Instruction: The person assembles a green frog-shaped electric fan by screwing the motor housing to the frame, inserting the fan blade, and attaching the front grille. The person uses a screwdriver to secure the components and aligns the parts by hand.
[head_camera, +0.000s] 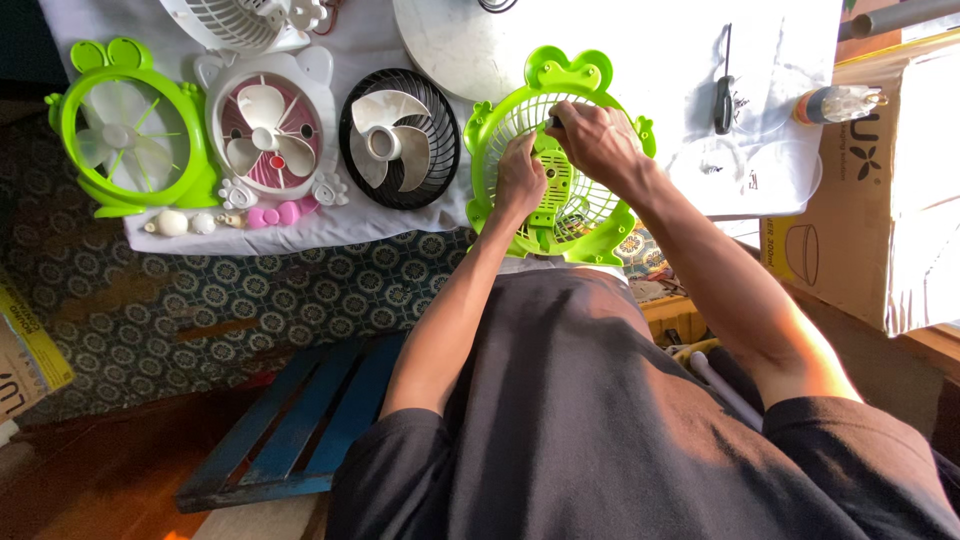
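The green frog-shaped fan grille (520, 120) is steadied by the left hand (520, 175); a dark tool tip is pinched in the right hand (597, 140). Assembly appears unfinished: 3 more fans lie alongside.

Single head-worn view, looking steeply down, close over the person's own torso, arms and white-covered table (640, 40)

Both hands on a green frog-shaped fan housing (556, 160) at the edge of a white cloth (380, 30). Left hand (520, 175) presses its grille centre, right hand (597, 140) grips a dark tool tip against it. Left of it: black round fan (400, 138), pink-white fan (270, 125), 2nd green fan (125, 135). Screwdriver (723, 90) lies right, near a cardboard box (860, 210).
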